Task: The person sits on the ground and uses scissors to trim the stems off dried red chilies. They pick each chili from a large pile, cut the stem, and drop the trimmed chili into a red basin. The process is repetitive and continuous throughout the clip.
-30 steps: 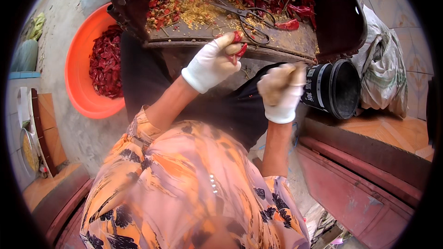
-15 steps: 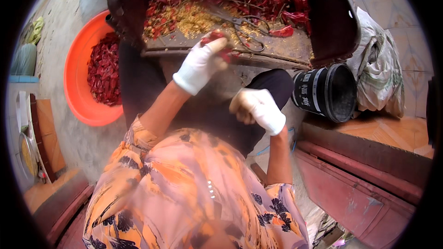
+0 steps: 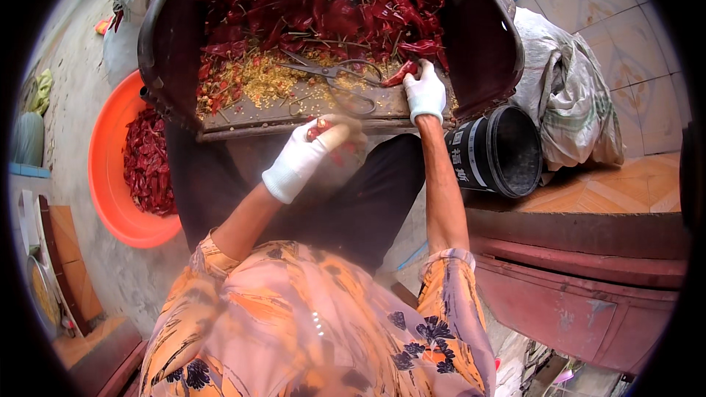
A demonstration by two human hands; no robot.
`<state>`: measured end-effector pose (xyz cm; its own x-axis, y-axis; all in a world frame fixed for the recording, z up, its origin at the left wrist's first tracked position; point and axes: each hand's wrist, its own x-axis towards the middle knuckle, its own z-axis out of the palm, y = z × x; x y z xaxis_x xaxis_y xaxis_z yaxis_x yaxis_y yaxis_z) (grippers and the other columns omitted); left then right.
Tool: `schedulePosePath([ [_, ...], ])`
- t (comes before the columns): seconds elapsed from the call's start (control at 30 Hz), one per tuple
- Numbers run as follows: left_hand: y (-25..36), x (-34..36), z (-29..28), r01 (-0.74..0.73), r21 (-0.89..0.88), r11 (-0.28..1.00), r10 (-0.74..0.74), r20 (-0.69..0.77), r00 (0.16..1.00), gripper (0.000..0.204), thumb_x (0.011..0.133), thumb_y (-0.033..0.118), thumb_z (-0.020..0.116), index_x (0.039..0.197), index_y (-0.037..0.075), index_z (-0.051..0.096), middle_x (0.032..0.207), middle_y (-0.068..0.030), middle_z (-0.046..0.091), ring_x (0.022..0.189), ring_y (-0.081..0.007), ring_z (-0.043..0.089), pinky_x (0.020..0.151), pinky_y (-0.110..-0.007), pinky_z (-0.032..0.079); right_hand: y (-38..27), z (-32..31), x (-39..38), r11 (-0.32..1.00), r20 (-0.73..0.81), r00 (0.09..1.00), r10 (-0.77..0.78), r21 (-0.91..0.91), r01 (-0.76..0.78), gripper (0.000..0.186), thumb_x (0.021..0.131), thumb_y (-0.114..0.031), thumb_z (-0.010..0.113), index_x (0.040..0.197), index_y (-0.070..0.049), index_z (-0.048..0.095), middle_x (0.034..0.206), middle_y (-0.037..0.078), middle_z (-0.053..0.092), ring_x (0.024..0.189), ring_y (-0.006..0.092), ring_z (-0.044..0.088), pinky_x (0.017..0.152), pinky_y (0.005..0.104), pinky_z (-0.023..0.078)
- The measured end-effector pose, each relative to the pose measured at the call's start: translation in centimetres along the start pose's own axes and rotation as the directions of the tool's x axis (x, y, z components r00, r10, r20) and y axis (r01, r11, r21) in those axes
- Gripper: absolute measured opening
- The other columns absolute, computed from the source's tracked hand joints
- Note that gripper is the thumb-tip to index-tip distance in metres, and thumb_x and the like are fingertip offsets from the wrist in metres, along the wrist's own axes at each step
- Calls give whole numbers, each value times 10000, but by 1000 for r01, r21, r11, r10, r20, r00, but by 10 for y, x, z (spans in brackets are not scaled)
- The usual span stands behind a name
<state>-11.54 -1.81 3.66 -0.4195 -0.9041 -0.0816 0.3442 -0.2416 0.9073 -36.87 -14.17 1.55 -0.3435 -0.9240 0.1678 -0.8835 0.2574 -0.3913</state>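
My left hand [image 3: 300,156], in a white glove, hovers just off the near edge of a brown open case [image 3: 478,48]. It is closed around red chili pieces [image 3: 318,130], partly blurred by motion. Over the case's right front, my gloved right hand [image 3: 426,93] pinches a dried red chili [image 3: 398,73] between thumb and fingers. Black-handled scissors [image 3: 332,71] lie beside that chili, their blades toward the left. Yellow seeds [image 3: 254,82] are strewn over the case's front board. Behind them a heap of dried red chilies [image 3: 316,4] fills the back of the case.
On the left stands an orange basin [image 3: 110,176] holding cut red chilies [image 3: 147,165]. A black bucket [image 3: 507,151] lies tipped at the right, against a white woven sack [image 3: 562,88]. Lower right is a reddish wooden panel [image 3: 566,301]. My knees are under the case.
My right hand has moved from above my lap up to the case and taken hold of a chili. My left hand has drawn back from the case's edge. The view has shifted.
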Motion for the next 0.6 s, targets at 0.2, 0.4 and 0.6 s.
schedulePosePath([
  [0.2, 7, 13, -7, -72, 45, 996, 75, -84, 994, 347, 1004, 197, 506, 1246, -43, 571, 1135, -128, 670, 1045, -195, 642, 968, -326, 473, -7, 5, -10, 997, -30, 1000, 8, 74, -6, 599, 838, -458, 651, 1257, -42, 549, 1094, 202, 659, 986, 363, 651, 863, 443, 501],
  [0.4, 5, 32, 9, -61, -59, 996, 55, -90, 994, 361, 999, 180, 514, 1289, -34, 536, 1151, -125, 660, 1013, -180, 647, 902, -323, 508, -12, -4, -1, 984, -29, 993, 113, 141, -108, 543, 805, -292, 608, 1265, -17, 521, 998, 233, 689, 953, 384, 670, 845, 443, 508],
  [0.6, -15, 65, -3, -30, -112, 993, 24, -53, 998, 312, 974, 224, 579, 1232, 49, 562, 1025, -16, 648, 881, -104, 619, 721, -241, 473, -64, -34, -78, 698, 105, 942, -320, 698, 159, 561, 837, -110, 610, 1380, -76, 476, 975, 141, 698, 831, 182, 666, 784, 310, 541],
])
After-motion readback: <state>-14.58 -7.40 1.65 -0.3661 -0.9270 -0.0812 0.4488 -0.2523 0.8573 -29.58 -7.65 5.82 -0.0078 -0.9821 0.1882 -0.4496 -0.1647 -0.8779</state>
